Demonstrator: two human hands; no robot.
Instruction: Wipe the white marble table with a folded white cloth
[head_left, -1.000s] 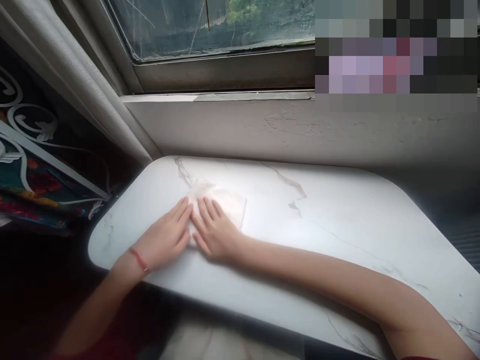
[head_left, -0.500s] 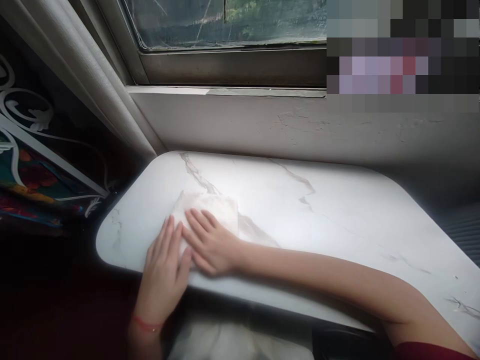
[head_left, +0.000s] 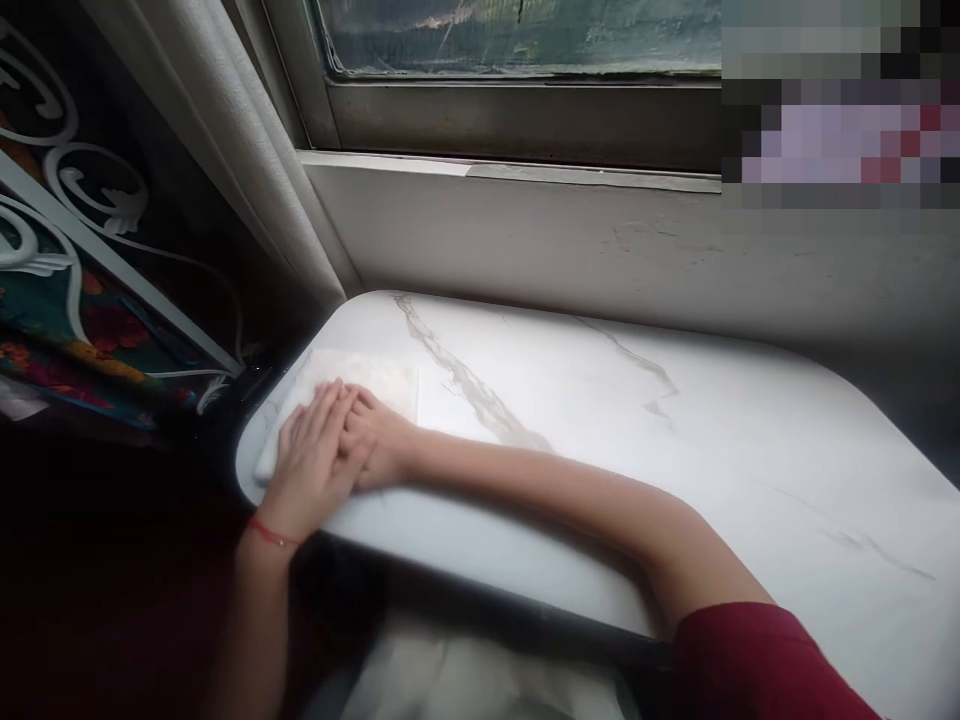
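Note:
A thin white cloth (head_left: 386,380) lies spread at the left end of the white marble-patterned table (head_left: 600,400). My right hand (head_left: 379,440) reaches across from the right and rests flat on the cloth, its fingers partly covered. Over it lies my left hand (head_left: 311,465), fingers stretched out, its thumb across the back of the right hand. A thin red string circles my left wrist. Much of the cloth's near part is hidden beneath both hands.
Behind the table stand a pale wall (head_left: 487,240) and a window (head_left: 525,40). A grey curtain (head_left: 240,150) hangs at the left, beside a white scrolled metal frame (head_left: 97,190) and flowered fabric (head_left: 97,330). Something pale and blurred (head_left: 480,670) sits below the table's near edge.
Both hands and the cloth have slid left toward the table's rounded end. My left hand has come to lie over the right, where before they were side by side. The view has shifted too.

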